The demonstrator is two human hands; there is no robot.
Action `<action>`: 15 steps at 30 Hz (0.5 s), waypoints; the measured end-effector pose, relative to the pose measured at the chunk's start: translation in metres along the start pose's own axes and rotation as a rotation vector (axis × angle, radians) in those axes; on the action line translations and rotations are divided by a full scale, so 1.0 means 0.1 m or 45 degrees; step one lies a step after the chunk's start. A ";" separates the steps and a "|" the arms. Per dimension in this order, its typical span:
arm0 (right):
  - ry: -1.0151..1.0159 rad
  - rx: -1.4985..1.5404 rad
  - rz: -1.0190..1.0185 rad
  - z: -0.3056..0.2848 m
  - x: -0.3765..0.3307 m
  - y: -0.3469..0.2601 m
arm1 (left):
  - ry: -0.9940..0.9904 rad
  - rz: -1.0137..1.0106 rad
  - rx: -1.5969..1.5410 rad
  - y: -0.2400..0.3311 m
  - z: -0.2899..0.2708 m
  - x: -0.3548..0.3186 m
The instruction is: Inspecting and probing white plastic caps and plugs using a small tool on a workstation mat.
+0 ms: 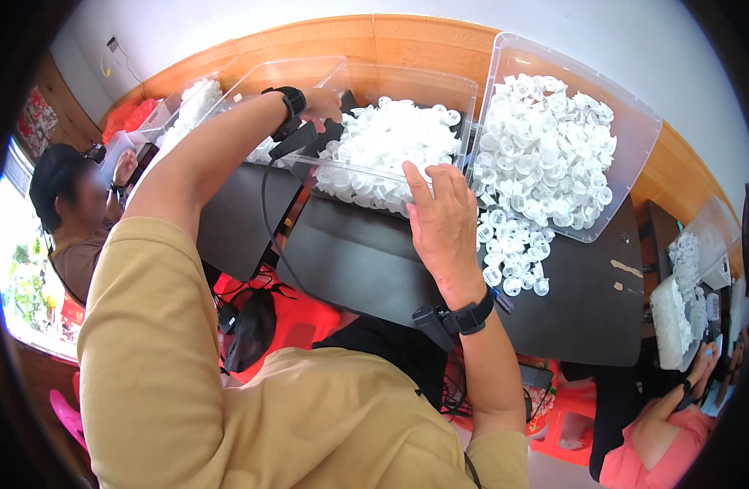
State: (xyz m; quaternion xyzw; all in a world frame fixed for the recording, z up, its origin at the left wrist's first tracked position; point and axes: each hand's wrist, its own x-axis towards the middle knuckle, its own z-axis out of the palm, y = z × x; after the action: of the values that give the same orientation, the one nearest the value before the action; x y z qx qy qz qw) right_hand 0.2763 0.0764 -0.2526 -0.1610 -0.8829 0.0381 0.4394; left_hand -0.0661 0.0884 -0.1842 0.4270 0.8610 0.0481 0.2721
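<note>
A clear plastic bin [471, 102] stands in front of me, heaped with small round white translucent plastic caps [395, 134]. My right hand [446, 220] lies over its near side, fingers stretched forward and somewhat apart over the rim and the nearest caps; its thumb is hidden. My left arm reaches far across, and my left hand [321, 106] is at the bin's far left side. Its fingers are mostly out of sight, so their grip is unclear. To the right, a bigger clear bin [635, 138] tilts toward me, full of similar caps, with a loose pile [513, 254] spilled onto the dark table [358, 253].
Another clear bin [252, 77] stands to the left, partly behind my arm. A person [73, 212] sits at far left. At far right, another person in pink [660, 440] works beside a white container [672, 326]. Red stools [566, 420] stand below the table.
</note>
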 end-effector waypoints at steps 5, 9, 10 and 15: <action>0.028 -0.011 0.010 0.02 -0.02 0.03 | 0.047 -0.112 -0.002 0.10 0.04 0.04; 0.055 -0.015 -0.006 0.02 -0.01 0.01 | -0.013 -0.163 -0.022 -0.03 0.01 0.21; 0.061 -0.013 -0.007 0.03 -0.01 0.01 | 0.004 -0.161 -0.072 -0.08 0.03 0.27; 0.077 -0.038 -0.009 0.05 -0.03 0.05 | 0.032 -0.065 0.174 0.21 0.09 -0.02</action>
State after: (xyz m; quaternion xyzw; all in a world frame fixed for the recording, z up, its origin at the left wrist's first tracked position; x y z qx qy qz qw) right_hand 0.2757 0.0806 -0.2593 -0.1655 -0.8703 0.0185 0.4634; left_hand -0.0458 0.0987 -0.1842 0.4220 0.8762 -0.0125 0.2326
